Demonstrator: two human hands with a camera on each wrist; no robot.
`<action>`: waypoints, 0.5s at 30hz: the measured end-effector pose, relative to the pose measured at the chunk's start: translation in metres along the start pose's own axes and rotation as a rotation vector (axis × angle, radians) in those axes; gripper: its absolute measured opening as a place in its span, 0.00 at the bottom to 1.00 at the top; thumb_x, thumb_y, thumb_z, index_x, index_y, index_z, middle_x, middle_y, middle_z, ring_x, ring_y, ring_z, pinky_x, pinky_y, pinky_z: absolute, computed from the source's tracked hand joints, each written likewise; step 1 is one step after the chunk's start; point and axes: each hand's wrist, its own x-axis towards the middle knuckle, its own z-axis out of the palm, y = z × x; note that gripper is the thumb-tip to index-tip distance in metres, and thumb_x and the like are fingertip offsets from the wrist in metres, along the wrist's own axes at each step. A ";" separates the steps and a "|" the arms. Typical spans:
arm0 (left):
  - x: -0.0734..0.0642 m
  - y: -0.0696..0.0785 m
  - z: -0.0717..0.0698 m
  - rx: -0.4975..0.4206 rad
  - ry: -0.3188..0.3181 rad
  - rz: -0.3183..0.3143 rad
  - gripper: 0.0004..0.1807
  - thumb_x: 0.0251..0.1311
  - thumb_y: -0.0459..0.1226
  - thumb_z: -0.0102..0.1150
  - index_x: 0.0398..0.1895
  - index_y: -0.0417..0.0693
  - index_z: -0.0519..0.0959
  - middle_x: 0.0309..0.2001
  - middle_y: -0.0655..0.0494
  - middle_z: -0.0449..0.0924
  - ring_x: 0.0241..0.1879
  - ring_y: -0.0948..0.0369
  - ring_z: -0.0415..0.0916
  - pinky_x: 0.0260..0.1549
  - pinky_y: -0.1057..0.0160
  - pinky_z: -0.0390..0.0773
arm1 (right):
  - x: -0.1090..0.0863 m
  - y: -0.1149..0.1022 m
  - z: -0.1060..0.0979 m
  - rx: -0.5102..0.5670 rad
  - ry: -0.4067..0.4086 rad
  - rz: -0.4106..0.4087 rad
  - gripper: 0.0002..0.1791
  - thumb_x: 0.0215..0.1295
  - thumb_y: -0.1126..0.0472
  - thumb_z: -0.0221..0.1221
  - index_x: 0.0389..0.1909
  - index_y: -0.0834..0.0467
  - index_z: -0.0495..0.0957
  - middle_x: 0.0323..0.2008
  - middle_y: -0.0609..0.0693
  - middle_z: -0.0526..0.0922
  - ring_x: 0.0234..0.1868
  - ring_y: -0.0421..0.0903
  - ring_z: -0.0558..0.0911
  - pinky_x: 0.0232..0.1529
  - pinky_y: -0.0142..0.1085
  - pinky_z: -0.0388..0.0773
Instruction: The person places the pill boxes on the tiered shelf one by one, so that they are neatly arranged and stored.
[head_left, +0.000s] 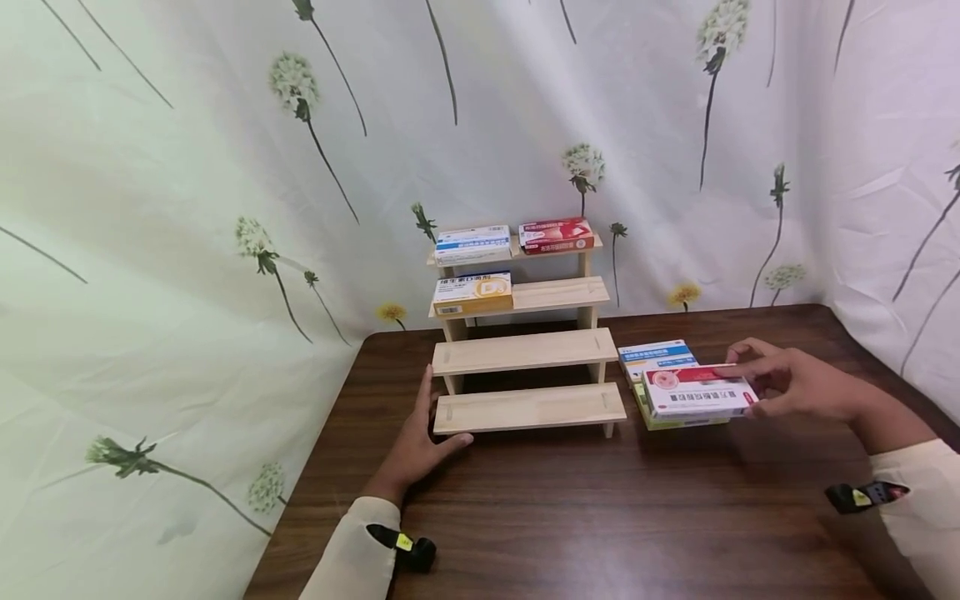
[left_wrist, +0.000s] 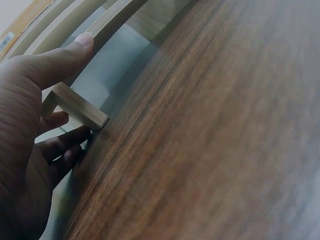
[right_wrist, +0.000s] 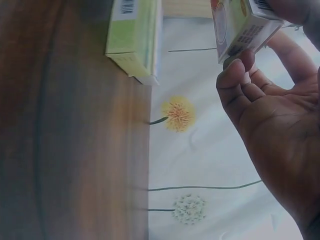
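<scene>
There are six boxes. Three sit on one wooden stand (head_left: pixel 525 354) with four steps: from its middle, a white-and-blue box (head_left: pixel 472 243) is at 11 o'clock, a red box (head_left: pixel 557 235) is between 12 and 1, and a yellow-and-white box (head_left: pixel 472 293) is at 10. The other three are near 3 o'clock. One right hand (head_left: pixel 795 383) pinches the right end of a red-and-white box (head_left: pixel 697 400), holding it up over a green box (head_left: pixel 678 423), with a gap between. A blue-and-white box (head_left: pixel 652 357) is at 10 o'clock from the held one. One left hand (head_left: pixel 416 450) is at 8 o'clock on the stand, thumb and fingers wide apart around the bottom step's end. The stand is on one brown tabletop (head_left: pixel 525 517).
</scene>
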 end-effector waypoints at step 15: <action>0.001 0.003 -0.001 0.007 -0.009 -0.001 0.72 0.62 0.46 0.82 0.90 0.78 0.30 0.83 0.35 0.62 0.79 0.37 0.69 0.75 0.29 0.65 | 0.035 0.000 -0.025 0.039 0.041 0.006 0.31 0.60 0.75 0.75 0.67 0.67 0.83 0.61 0.42 0.71 0.50 0.36 0.80 0.45 0.28 0.80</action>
